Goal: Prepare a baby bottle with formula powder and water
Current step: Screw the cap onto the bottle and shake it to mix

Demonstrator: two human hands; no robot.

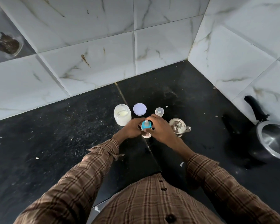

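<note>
The baby bottle (pixel 146 126) stands upright on the black countertop (pixel 55 143), near the centre of the view, with its blue collar and clear teat pointing up toward the camera; its pale base shows just below the hands at 6 o'clock from the collar. The left hand (pixel 132 129) approaches from 8 o'clock and curls its fingers round the bottle body below the collar, holding it steady. The right hand (pixel 158 129) comes in from 4 o'clock, its fingers and thumb wrapped round the blue collar from the right side; both hands are therefore clamped on the bottle and touch each other across it. Both forearms wear brown checked sleeves (pixel 94 162). The open formula jar (pixel 122 116), clear with pale powder inside and residue on its wall, stands at 10 o'clock from the bottle, just beside the left hand. Its round white lid (pixel 139 109) lies flat on the countertop at 12 o'clock from the bottle, between the jar and a small clear measuring cup (pixel 159 112), which stands at 1 o'clock, just beyond the right-hand fingers. A small steel pot with lid and knob (pixel 178 127) stands at 3 o'clock, just beside the right hand. A larger dark pan with a black handle (pixel 271 139) sits at 3 o'clock, well apart, against the right-hand wall. White marble-pattern tiles (pixel 103 46) cover both walls behind the countertop.
</note>
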